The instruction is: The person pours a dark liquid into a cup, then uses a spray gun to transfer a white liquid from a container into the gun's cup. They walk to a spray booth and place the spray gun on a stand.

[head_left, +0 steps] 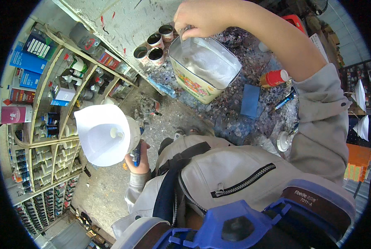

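My right hand (202, 17) reaches forward over a square tin can (202, 72) with a flowered side and holds a thin metal tool (184, 38) that dips into the pale grey liquid inside. My left hand (139, 159) is down at my left side. It grips the blue handle of a spray gun (136, 154) topped by a white paper cone funnel (104, 135). The funnel's mouth faces up and looks empty. The tin stands on a paint-spattered workbench (231, 112).
Several small open paint cans (154, 45) stand behind the tin. A red-capped bottle (274, 78), a blue sheet (250, 101) and a blue pen-like tool (286, 99) lie on the bench. Shelves of paint tins and bottles (48, 124) line the left. More white paper cones (361, 112) are at right.
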`<action>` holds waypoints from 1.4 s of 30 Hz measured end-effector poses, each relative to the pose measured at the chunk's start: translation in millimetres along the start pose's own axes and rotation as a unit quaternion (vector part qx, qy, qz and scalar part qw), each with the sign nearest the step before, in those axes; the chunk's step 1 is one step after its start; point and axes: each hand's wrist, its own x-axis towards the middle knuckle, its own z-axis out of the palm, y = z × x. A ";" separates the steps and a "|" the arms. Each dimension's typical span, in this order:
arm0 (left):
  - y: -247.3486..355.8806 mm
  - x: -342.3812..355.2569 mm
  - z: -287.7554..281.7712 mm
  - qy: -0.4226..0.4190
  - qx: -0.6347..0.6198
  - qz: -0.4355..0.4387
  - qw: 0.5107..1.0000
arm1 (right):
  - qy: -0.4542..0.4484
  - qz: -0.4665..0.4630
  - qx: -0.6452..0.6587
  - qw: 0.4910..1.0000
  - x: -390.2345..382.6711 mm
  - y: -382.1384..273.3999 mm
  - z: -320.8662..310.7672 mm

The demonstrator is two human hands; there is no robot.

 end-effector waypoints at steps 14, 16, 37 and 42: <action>4.1 5.6 9.1 0.022 -0.010 0.049 0.999 | -0.041 0.023 0.036 0.998 -80.7 -19.8 36.8; 3.5 7.8 7.9 0.005 -0.019 0.037 0.999 | -0.045 0.025 0.043 0.998 -83.1 -31.5 37.8; 3.8 4.8 1.6 -0.004 -0.020 0.062 0.998 | 0.008 -0.005 -0.027 1.000 3.9 7.8 23.0; 0.6 4.7 2.7 0.004 -0.039 0.043 0.998 | -0.027 -0.011 0.011 1.000 -32.3 3.8 32.7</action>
